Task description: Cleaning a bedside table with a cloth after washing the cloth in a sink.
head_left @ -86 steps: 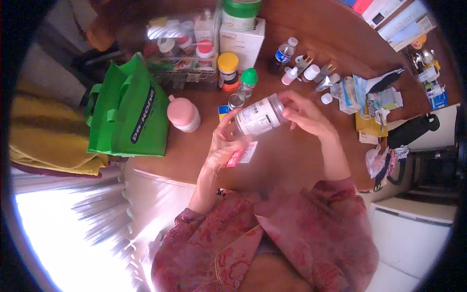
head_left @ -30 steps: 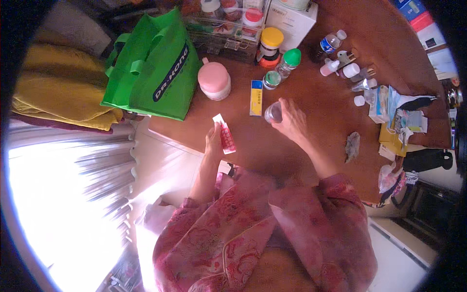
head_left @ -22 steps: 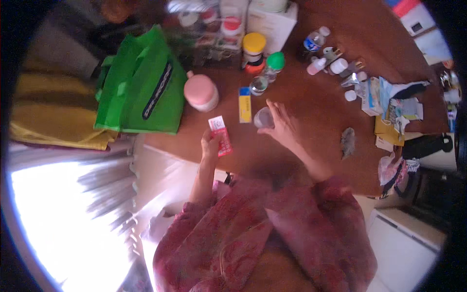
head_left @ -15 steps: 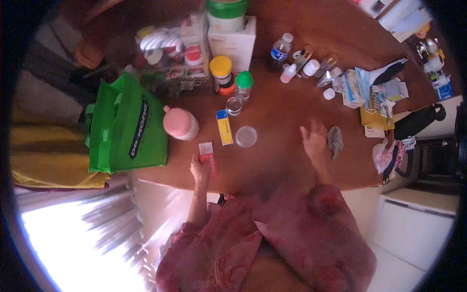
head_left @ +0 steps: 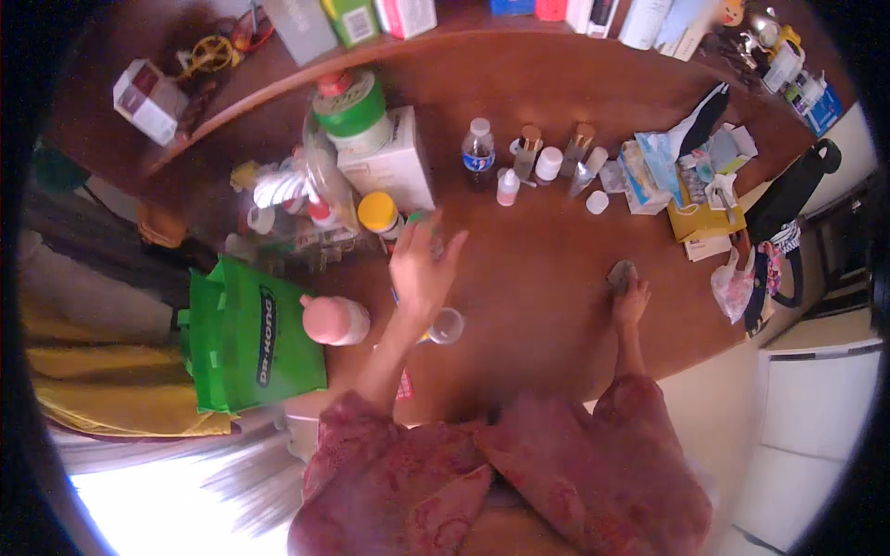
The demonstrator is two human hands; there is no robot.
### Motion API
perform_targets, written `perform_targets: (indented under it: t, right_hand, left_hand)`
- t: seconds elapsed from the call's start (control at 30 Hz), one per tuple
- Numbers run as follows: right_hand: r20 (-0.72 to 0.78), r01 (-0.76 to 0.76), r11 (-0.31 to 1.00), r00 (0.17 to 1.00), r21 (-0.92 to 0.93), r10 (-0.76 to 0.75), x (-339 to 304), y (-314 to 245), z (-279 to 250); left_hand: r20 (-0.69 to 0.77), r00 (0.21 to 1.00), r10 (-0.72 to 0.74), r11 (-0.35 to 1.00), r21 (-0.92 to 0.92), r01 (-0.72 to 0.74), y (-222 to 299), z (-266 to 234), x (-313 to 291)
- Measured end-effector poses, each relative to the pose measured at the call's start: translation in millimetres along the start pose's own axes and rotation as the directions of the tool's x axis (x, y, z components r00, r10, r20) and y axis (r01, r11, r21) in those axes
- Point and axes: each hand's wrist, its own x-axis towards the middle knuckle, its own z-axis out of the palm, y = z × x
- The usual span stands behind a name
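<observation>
My left hand is raised over the left-middle of the desk, thumb and fingers apart, near a green-capped clear jar that it mostly hides. Under its forearm, a slim yellow and blue box shows only in small parts, beside a round clear lid. A red and white packet lies near the front edge, also partly covered by that arm. On the right, the fingers of my right hand close on a crumpled grey cloth resting on the desk.
A pink-lidded cup and a green bag stand at the left. Behind are a yellow-lidded jar, a white box, a dark drink bottle and several small bottles. A yellow box of supplies sits right.
My left hand has let go of the red packet and moved forward to the green-capped jar. My right hand has moved onto the grey cloth. The whole view has shifted, showing more shelf.
</observation>
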Motion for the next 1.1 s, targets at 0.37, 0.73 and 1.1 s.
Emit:
perform_targets:
  t: [0.37, 0.73, 1.1]
  right_hand:
    - [0.028, 0.036, 0.983, 0.999, 0.178, -0.041, -3, -7, -13]
    - [0.052, 0.299, 0.948, 0.951, 0.106, -0.306, -69, -17, 1]
    - [0.316, 0.639, 0.695, 0.619, 0.329, -0.719, -132, -117, -19]
  left_hand:
    - [0.295, 0.947, 0.126, 0.852, 0.457, -0.256, -54, 117, 157]
    - [0.139, 0.960, 0.242, 0.960, 0.114, -0.258, 35, 69, 41]
    - [0.405, 0.842, 0.356, 0.934, -0.132, -0.331, 91, 184, -46]
